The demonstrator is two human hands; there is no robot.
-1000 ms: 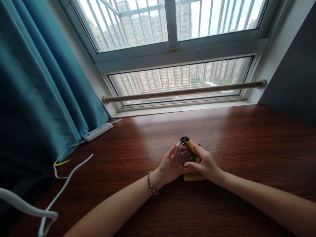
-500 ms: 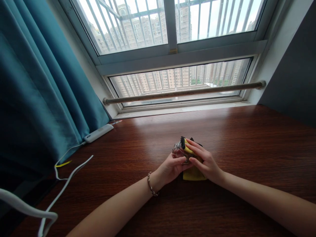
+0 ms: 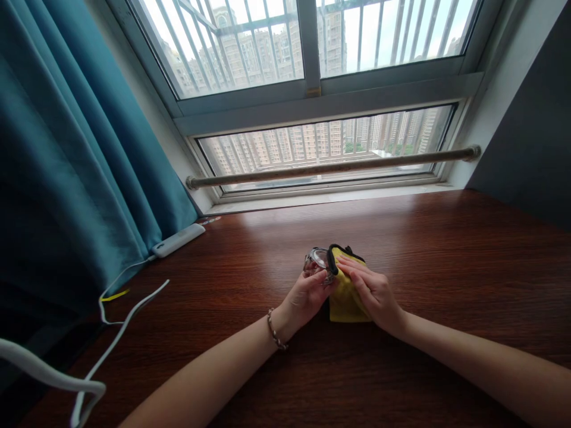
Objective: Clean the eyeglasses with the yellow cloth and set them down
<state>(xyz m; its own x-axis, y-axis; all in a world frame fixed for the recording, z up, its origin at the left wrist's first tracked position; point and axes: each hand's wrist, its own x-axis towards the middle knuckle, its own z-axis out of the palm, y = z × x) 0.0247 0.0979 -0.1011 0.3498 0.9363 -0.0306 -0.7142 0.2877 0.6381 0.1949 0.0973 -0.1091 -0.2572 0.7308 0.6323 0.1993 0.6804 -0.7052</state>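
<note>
My left hand (image 3: 307, 294) is closed round a small, clear, round-rimmed object that looks like a glass cup (image 3: 318, 257). Its lower part is hidden by my fingers. Against the right side of the cup lies a yellow cloth (image 3: 348, 303) with a black edge, hanging down toward the table. My right hand (image 3: 372, 291) grips this cloth, fingers laid over its upper part and pointing at the cup. Both hands are close together, a little above the brown wooden table (image 3: 267, 238). A braided bracelet (image 3: 275, 330) circles my left wrist.
At the left, a white power strip (image 3: 179, 239) lies by the blue curtain (image 3: 102, 131). White cables (image 3: 120, 339) and a yellow strip (image 3: 115, 295) are near it. Behind the table, a metal rail (image 3: 334, 170) crosses the window.
The cup has shifted slightly left and its round rim now shows more. My right hand, with the cloth, has drawn a little to the right, and its thumb has left the front of the cup.
</note>
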